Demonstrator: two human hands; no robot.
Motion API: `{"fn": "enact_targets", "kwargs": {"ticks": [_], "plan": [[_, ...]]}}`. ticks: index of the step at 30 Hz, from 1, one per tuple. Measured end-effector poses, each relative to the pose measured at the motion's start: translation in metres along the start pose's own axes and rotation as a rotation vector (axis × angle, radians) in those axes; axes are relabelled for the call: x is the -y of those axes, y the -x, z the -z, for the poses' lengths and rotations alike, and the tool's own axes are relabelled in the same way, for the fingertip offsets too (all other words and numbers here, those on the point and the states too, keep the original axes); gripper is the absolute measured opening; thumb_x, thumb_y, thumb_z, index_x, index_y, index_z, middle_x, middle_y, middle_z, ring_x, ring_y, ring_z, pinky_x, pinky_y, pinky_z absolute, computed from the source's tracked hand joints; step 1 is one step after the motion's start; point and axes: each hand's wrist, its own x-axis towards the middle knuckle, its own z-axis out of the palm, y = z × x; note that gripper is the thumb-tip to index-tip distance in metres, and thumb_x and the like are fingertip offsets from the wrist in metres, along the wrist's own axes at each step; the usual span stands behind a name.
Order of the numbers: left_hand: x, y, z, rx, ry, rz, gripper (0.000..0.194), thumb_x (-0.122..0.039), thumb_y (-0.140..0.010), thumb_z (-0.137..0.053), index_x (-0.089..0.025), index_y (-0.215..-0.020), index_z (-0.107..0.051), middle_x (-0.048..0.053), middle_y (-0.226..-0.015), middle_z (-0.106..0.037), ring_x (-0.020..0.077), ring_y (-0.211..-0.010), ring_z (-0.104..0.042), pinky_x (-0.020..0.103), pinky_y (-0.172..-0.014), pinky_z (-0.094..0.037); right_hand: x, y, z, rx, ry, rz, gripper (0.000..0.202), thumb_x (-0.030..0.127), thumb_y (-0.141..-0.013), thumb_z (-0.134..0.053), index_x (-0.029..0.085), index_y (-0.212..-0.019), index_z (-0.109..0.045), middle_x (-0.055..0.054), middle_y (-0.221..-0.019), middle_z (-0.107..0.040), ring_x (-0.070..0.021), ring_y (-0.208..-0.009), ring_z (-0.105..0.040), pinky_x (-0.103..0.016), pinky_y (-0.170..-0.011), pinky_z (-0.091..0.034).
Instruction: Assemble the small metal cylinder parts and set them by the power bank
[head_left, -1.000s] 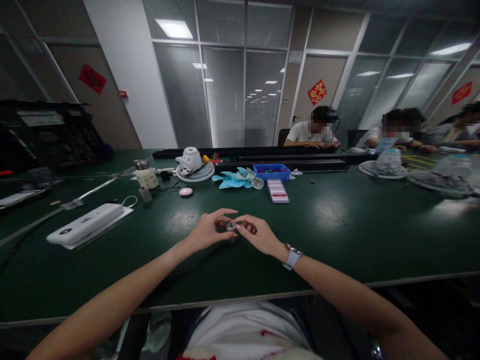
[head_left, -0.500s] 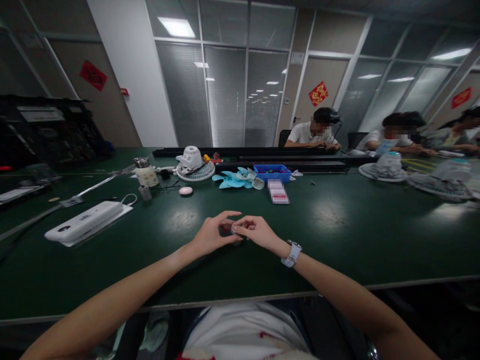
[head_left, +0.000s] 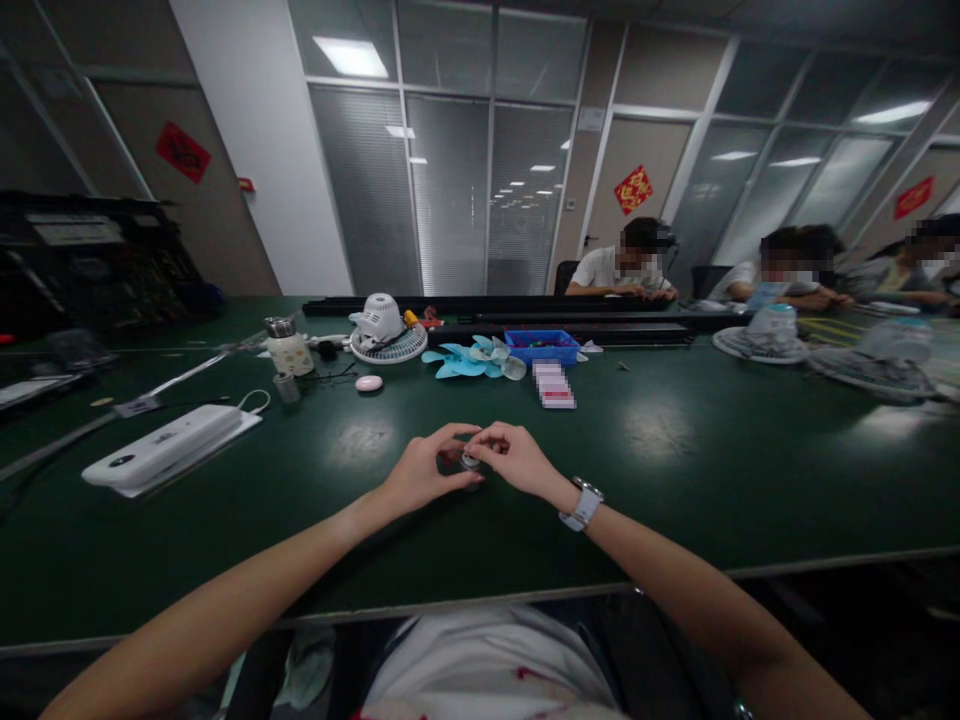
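Near the middle of the green table point(head_left: 300, 560), my left hand point(head_left: 429, 468) curves around a small round silvery part point(head_left: 471, 462), thumb below it and fingers above and behind. My right hand point(head_left: 513, 456), with a watch on its wrist, has its fingertips pinched together at the top of that part. Whether the right fingers hold something small of their own is hidden. The fingers of both hands nearly meet over the part, and its lower portion is dim between them.
Beyond my hands lie a pink oval object point(head_left: 369, 383), blue fan blades point(head_left: 466, 358), a blue tray point(head_left: 543, 347), a pale stack point(head_left: 553, 385) and a white fan point(head_left: 382, 330). A white device point(head_left: 165, 445) and a bottle point(head_left: 289, 350) are left. People sit at the far right.
My right hand has lifted slightly off the round part, and more of its top shows. My left hand stays around it. The whole view has shifted a little.
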Motion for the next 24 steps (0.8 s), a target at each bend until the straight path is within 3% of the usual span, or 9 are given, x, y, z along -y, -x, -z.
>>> {"fn": "enact_targets", "kwargs": {"ticks": [6,13,19,24], "plan": [[0.003,0.002,-0.001,-0.012,0.017,-0.009,0.066,-0.038,-0.076,-0.071,-0.022,-0.133,-0.045,0.005,-0.102,-0.072,0.0175,-0.084,-0.067,0.029,-0.078,-0.052,-0.017,-0.001,0.005,-0.06,-0.186,-0.109,0.034,0.044,-0.079,-0.066,0.013,-0.092,-0.072,-0.006,-0.081,-0.069,-0.0107,-0.058,-0.05,-0.023,-0.05,-0.036],[0.014,-0.001,0.005,-0.095,-0.104,-0.014,0.059,-0.035,-0.078,-0.068,-0.022,-0.132,-0.047,0.005,-0.104,-0.071,0.0178,-0.087,-0.067,0.029,-0.08,-0.052,-0.03,0.009,0.009,0.072,0.208,-0.141,0.026,0.04,-0.079,-0.067,0.017,-0.088,-0.078,-0.003,-0.074,-0.068,-0.0104,-0.056,-0.045,-0.025,-0.053,-0.031],[0.033,-0.007,0.027,-0.159,-0.371,0.07,0.044,-0.035,-0.084,-0.06,-0.021,-0.125,-0.055,0.005,-0.102,-0.069,0.0197,-0.087,-0.066,0.03,-0.079,-0.051,-0.029,0.012,0.009,0.093,0.346,-0.11,0.022,0.041,-0.078,-0.069,0.024,-0.09,-0.079,-0.004,-0.084,-0.067,-0.0136,-0.065,-0.049,-0.026,-0.058,-0.034],[0.057,-0.01,0.056,-0.213,-0.73,0.277,0.035,-0.03,-0.088,-0.053,-0.019,-0.12,-0.061,0.011,-0.111,-0.064,0.0261,-0.095,-0.063,0.035,-0.082,-0.048,-0.027,0.013,0.012,0.085,0.279,-0.136,0.026,0.042,-0.081,-0.066,0.023,-0.094,-0.078,-0.005,-0.087,-0.069,-0.0134,-0.065,-0.048,-0.026,-0.058,-0.034]]}}
